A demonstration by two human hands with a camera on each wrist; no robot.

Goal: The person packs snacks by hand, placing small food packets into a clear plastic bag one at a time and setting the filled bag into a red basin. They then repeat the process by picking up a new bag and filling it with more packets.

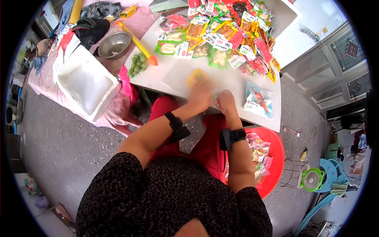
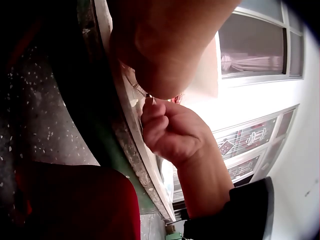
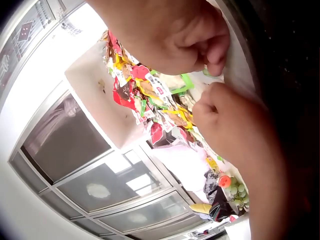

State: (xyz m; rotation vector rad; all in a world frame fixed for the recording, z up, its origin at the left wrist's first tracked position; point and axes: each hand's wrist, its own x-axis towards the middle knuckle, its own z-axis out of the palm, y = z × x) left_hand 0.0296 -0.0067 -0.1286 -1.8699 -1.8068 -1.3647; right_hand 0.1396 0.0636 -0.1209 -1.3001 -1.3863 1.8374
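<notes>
a person in a dark patterned top sits at a pale table (image 1: 241, 85), both hands close together near its front edge. the left hand (image 1: 199, 96) grips a yellow packet (image 1: 196, 78), blurred, while the right hand (image 1: 226, 102), fingers curled, pinches a small pale-green scrap (image 1: 215, 96), too blurred to name. beyond them, colourful packets (image 1: 225, 31) lie heaped; a blue packet (image 1: 258, 99) rests flat by the table's right edge. grapes (image 1: 137, 65) and a yellow stick (image 1: 136, 41) with an orange tip lie at left, near a metal bowl (image 1: 114, 45) and a white box (image 1: 85, 81). more packets fill a red tub (image 1: 274, 158) beside the person.
</notes>
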